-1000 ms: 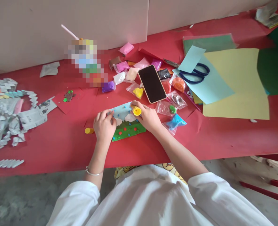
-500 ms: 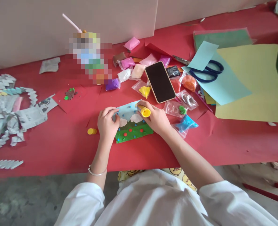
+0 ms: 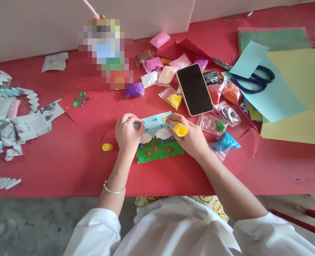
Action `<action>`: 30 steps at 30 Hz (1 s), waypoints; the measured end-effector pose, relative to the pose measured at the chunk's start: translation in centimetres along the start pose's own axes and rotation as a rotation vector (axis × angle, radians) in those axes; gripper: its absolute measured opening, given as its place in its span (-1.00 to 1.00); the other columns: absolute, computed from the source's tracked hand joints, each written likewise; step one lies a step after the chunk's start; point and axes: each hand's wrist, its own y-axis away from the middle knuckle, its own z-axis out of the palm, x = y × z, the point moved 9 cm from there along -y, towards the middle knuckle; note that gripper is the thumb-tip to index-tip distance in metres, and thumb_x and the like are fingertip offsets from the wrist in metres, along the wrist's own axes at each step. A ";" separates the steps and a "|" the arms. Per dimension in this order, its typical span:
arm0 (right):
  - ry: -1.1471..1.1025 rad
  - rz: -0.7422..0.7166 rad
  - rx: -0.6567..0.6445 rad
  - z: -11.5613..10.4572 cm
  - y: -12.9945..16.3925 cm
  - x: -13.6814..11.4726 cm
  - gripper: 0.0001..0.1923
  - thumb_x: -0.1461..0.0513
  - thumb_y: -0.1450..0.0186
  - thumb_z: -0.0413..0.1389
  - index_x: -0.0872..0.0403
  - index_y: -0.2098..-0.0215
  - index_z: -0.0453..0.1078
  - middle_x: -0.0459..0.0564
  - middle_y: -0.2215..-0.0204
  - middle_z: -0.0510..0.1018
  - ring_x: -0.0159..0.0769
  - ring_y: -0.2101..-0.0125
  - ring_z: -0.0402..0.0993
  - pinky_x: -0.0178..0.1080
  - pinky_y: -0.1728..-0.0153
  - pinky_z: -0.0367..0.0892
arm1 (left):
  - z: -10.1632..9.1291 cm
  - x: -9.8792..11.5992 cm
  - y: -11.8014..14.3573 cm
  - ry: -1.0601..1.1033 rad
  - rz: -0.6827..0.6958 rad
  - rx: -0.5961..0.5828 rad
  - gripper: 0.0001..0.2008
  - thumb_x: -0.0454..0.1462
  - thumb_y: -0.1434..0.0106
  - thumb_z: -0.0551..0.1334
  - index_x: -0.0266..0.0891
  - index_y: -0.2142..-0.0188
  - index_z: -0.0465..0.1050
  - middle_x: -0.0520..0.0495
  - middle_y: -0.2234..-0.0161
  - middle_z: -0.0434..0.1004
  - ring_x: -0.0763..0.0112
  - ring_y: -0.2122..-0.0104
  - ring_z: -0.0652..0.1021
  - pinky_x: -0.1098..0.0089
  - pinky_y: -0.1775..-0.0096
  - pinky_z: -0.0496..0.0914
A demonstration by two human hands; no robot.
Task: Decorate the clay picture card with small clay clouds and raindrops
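A small card [image 3: 160,151] lies on the red table, with light blue sky, a green lower strip, white cloud shapes and red and blue dots. My left hand [image 3: 128,133] is closed at its upper left edge, thumb and fingers pinched together. A bluish-grey bit shows in the gap between them, and my fingers partly hide that corner. In my right hand [image 3: 191,138] is a yellow glue stick [image 3: 176,126], tilted, its tip at the card's upper right part and its hollow yellow base facing me. A yellow cap [image 3: 107,147] lies left of my left hand.
Beyond the card are a phone [image 3: 195,89] and several bags of coloured clay [image 3: 175,100]. Scissors [image 3: 249,80] lie under blue paper, near a yellow sheet [image 3: 293,96]. Folded paper pieces [image 3: 3,183] and brown-green clay [image 3: 80,99] are on the left.
The whole view has shifted, so the table things appear further right. The glue stick has tilted, showing more of its side. My left hand stays at the card's left edge.
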 end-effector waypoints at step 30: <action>-0.203 0.122 0.149 -1.1 -0.2 1.7 -0.68 0.06 -0.35 0.04 -0.05 -0.03 0.25 0.01 0.05 0.53 -0.12 0.18 0.59 -0.08 0.20 0.51 | -0.7 0.5 1.2 -0.038 0.242 -0.053 -0.71 -0.41 -0.22 0.14 -0.08 0.19 0.57 -0.02 0.13 0.53 0.30 0.17 0.50 0.31 0.09 0.37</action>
